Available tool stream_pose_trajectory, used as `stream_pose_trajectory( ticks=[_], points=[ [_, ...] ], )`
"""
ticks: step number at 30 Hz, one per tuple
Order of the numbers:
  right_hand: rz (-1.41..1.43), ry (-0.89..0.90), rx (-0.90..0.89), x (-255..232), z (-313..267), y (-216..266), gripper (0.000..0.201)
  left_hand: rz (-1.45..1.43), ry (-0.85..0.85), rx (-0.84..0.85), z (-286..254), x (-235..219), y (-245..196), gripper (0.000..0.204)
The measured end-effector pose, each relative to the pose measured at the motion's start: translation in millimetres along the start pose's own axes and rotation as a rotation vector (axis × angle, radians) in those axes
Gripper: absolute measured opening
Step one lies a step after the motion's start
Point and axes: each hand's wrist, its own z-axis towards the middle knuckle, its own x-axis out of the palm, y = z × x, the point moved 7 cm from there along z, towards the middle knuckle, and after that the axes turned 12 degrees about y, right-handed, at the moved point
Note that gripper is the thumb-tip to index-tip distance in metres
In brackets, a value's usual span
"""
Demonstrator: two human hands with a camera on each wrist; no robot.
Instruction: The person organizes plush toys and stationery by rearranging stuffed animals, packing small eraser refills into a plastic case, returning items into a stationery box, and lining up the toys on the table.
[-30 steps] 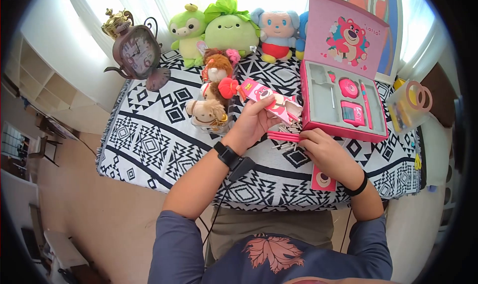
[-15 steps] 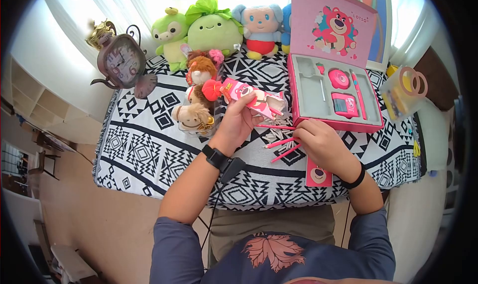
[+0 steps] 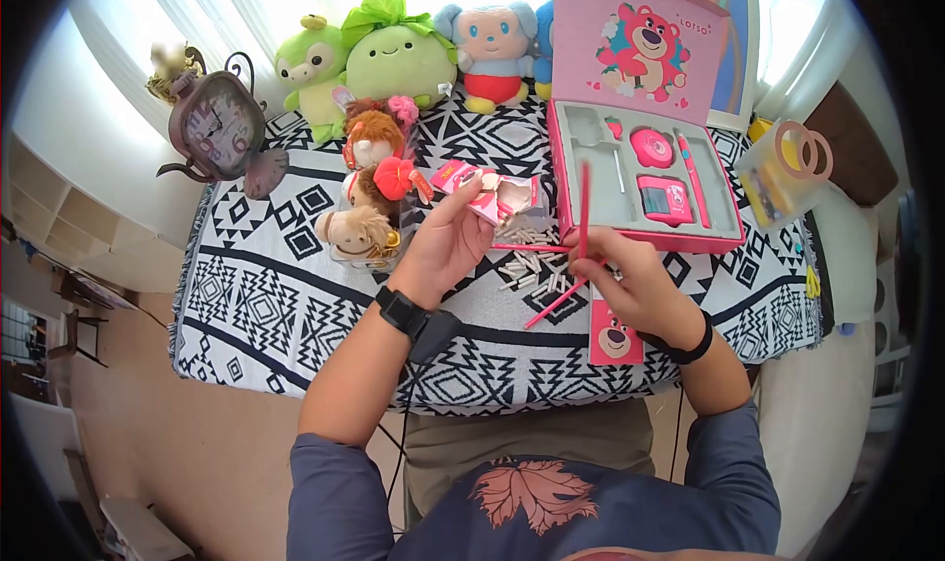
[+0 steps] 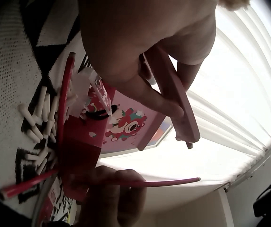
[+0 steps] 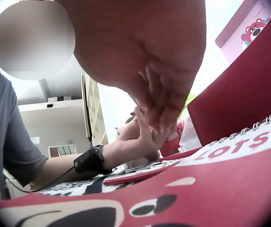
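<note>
My left hand [image 3: 448, 244] grips a small pink bear-print carton [image 3: 514, 199], its open end facing right. In the left wrist view, thumb and fingers hold the carton [image 4: 175, 101] from its sides. With my right hand [image 3: 635, 283] I pinch a pink pencil [image 3: 585, 202] that points away from me. The left wrist view also shows this pencil [image 4: 173, 182] sticking out past the fingertips. Another pencil [image 3: 553, 305] slants from under the right hand, and one more pencil [image 3: 522, 247] extends toward the left hand. Short white sticks [image 3: 532, 266] lie scattered beneath.
A pink gift box [image 3: 728, 233] with raised lid stands behind the right hand, holding stationery. A spiral notebook [image 3: 615, 340] lies below that hand. Small plush toys [image 3: 359, 231] sit left, larger plush toys [image 3: 399, 64] behind. A clock [image 3: 219, 128] and clear container [image 3: 783, 182] flank them.
The bundled pink pencils in my right hand have spread apart, and one now points away from me. The left hand keeps hold of the carton. The head view has shifted, moving the scene left.
</note>
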Motion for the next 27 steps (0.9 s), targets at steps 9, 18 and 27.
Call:
stream_pose_trajectory(
  ticks=[9,18,27],
  points=[
    [0.052,-0.232,-0.228,-33.6,-18.9,19.9,0.035,0.228,0.044,-0.008,0.7,16.9,0.7,0.022],
    [0.111,-0.273,-0.077,-33.3,-17.3,13.8,0.019,0.329,-0.015,0.021,1.2,20.8,-0.2,0.021],
    [0.599,-0.282,-0.047,-31.3,-20.9,4.2,0.042,0.301,0.068,-0.036,0.5,6.7,1.9,0.027]
  ],
)
